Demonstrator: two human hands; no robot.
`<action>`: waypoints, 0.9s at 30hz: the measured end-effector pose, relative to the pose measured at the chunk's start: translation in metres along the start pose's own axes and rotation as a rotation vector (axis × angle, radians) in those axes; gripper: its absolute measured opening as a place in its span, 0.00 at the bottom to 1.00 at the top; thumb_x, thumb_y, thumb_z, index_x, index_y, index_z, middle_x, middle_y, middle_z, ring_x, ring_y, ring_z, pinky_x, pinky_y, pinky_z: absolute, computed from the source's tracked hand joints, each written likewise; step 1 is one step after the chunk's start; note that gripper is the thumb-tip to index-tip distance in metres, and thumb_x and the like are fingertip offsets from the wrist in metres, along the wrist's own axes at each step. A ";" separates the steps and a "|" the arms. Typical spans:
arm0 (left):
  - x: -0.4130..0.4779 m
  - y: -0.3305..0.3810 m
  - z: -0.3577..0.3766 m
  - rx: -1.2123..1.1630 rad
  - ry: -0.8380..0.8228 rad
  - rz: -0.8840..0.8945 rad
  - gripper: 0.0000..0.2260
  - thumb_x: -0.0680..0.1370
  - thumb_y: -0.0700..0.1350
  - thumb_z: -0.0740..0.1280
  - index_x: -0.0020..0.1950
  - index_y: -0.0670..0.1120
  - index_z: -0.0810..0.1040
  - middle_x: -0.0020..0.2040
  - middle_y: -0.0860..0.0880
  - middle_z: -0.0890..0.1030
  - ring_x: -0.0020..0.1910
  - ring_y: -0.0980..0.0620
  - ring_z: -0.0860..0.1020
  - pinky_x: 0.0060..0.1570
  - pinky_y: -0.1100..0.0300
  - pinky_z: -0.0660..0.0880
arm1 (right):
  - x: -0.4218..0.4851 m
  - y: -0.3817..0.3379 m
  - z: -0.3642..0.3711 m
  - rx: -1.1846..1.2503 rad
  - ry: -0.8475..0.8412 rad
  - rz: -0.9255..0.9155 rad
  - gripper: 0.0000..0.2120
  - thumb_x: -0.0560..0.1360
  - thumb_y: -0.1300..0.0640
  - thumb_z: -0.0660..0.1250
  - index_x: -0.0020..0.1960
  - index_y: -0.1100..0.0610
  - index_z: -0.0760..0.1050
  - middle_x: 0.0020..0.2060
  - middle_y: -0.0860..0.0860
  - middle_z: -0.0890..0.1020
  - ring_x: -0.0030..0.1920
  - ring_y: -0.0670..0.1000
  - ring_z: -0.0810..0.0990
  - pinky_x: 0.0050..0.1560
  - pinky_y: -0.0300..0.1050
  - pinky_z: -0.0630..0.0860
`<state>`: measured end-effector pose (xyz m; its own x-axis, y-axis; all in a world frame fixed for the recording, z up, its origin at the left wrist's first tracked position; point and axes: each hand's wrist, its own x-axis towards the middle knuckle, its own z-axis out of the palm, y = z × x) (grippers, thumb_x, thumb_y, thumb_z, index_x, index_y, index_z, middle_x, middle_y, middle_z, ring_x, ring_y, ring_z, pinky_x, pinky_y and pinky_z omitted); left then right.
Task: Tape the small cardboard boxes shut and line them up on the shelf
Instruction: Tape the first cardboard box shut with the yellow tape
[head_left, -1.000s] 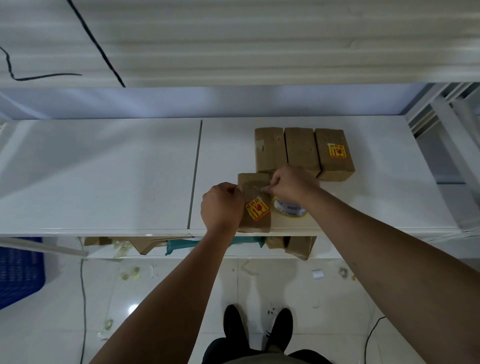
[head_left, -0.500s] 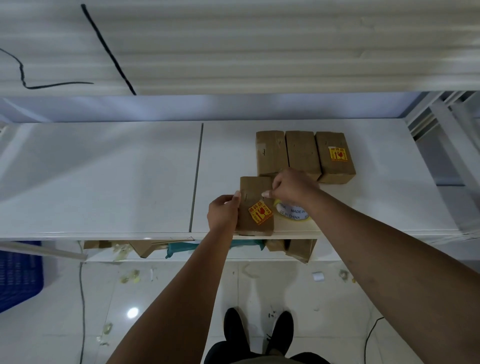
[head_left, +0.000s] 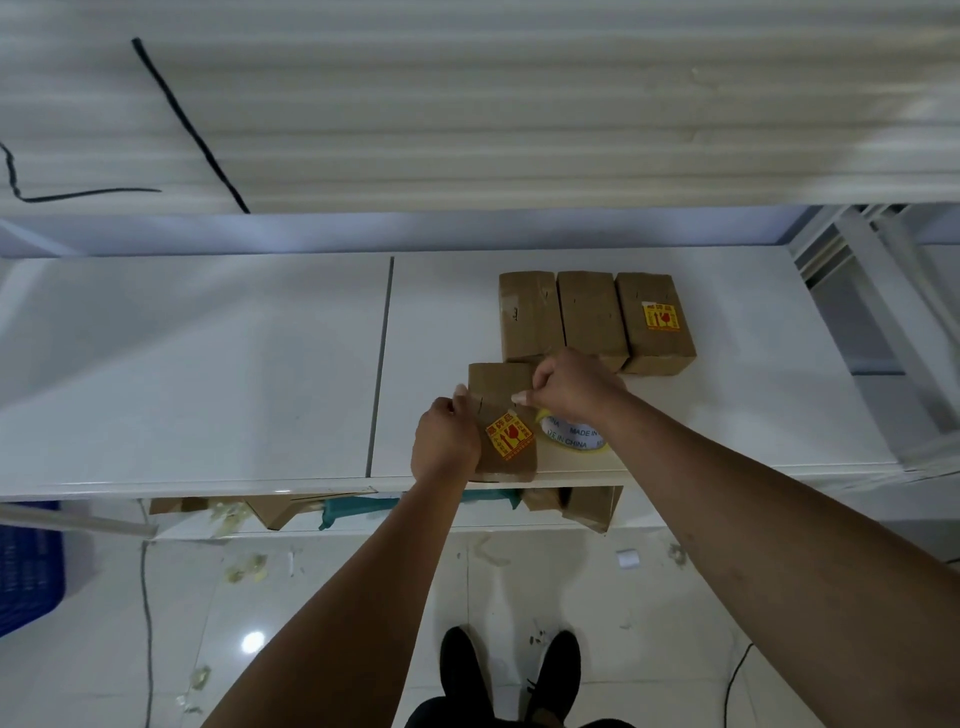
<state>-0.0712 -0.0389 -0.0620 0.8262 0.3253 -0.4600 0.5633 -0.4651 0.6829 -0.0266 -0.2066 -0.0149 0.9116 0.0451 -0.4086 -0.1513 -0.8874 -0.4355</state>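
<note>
A small brown cardboard box with a red and yellow sticker lies near the front edge of the white shelf. My left hand grips its left side, thumb on its top. My right hand presses fingertips on the box's right top edge. A tape roll lies on the shelf just right of the box, partly under my right wrist. Three taped boxes stand side by side in a row behind it.
A lower shelf level holds flat cardboard pieces and a teal object. A blue crate stands on the floor at the left. Tape scraps and a cable lie on the tiled floor. White frame posts rise at the right.
My left hand slid from the top of the box to its left side, uncovering the sticker. My right hand stayed at the box's right top edge.
</note>
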 end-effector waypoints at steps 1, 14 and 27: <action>0.000 0.003 0.000 0.017 -0.009 -0.001 0.25 0.88 0.60 0.49 0.67 0.46 0.77 0.57 0.48 0.80 0.52 0.50 0.77 0.52 0.53 0.73 | 0.000 0.000 0.000 0.002 0.003 0.001 0.14 0.75 0.40 0.75 0.46 0.52 0.85 0.47 0.48 0.86 0.48 0.50 0.83 0.51 0.47 0.78; -0.009 0.007 0.000 -0.076 -0.162 -0.077 0.43 0.68 0.77 0.70 0.69 0.47 0.70 0.64 0.45 0.79 0.62 0.43 0.79 0.63 0.44 0.79 | -0.019 0.003 -0.006 0.070 0.042 -0.060 0.11 0.77 0.42 0.74 0.50 0.50 0.84 0.47 0.45 0.83 0.49 0.49 0.81 0.46 0.44 0.73; -0.013 0.014 -0.057 -0.577 -0.442 -0.094 0.23 0.76 0.57 0.76 0.65 0.44 0.81 0.54 0.42 0.88 0.53 0.40 0.87 0.56 0.41 0.84 | -0.042 0.014 -0.039 0.548 -0.120 -0.142 0.10 0.78 0.51 0.75 0.57 0.51 0.80 0.62 0.51 0.82 0.61 0.53 0.81 0.47 0.45 0.77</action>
<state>-0.0742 -0.0027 -0.0144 0.7695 -0.0773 -0.6339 0.6386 0.0960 0.7635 -0.0520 -0.2392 0.0274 0.8923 0.2269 -0.3902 -0.2356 -0.5034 -0.8313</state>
